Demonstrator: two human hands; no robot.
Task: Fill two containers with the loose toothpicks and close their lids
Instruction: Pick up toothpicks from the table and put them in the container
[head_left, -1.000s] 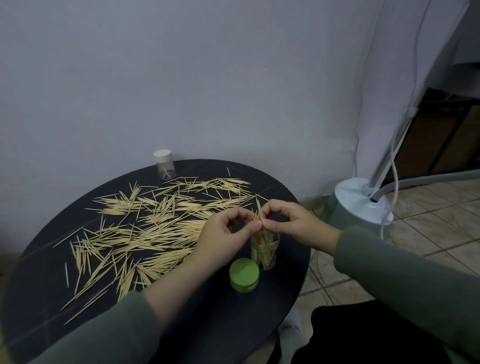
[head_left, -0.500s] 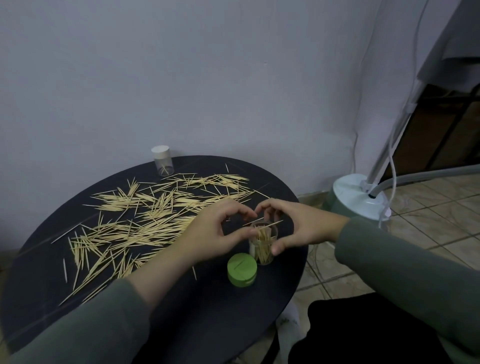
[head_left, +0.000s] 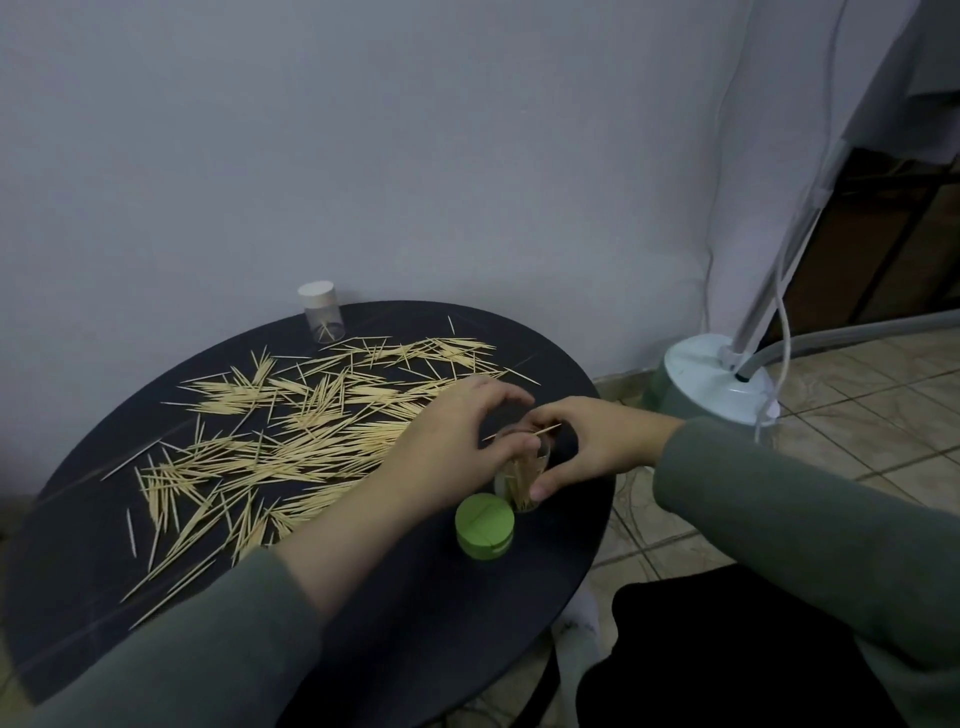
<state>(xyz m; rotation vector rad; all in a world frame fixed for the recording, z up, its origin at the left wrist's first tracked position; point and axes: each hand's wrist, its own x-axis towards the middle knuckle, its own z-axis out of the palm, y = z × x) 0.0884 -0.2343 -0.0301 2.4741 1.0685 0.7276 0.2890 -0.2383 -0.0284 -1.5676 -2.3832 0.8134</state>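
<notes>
**Two hands at an open toothpick container on a round dark table**

A round black table (head_left: 363, 597) stands against a pale grey wall (head_left: 415, 156). Loose toothpicks (head_left: 291, 431) lie scattered across the table's left and middle parts, reaching toward its far edge. Near the right edge stands a clear container (head_left: 522, 475), upright, lidless and partly filled with toothpicks. The left hand (head_left: 452, 447) curls round the container from the left, its thumb at the rim. The right hand (head_left: 592, 441) closes on it from the right, thumb against the lower wall and fingers over the mouth; a single toothpick (head_left: 545, 430) lies across the rim by those fingers, but whether it is pinched cannot be told. A green lid (head_left: 485, 525) rests on the table just in front of the container, toward the near edge. At the far edge, close to the wall, a second clear container (head_left: 322, 318) stands upright with a white lid (head_left: 316, 291) on and a few toothpicks inside. Both forearms wear grey-green sleeves (head_left: 779, 519). To the right of the table lies a tiled floor (head_left: 857, 441), bearing a pale round appliance base (head_left: 719, 384) with a hose and pole rising from it.
</notes>
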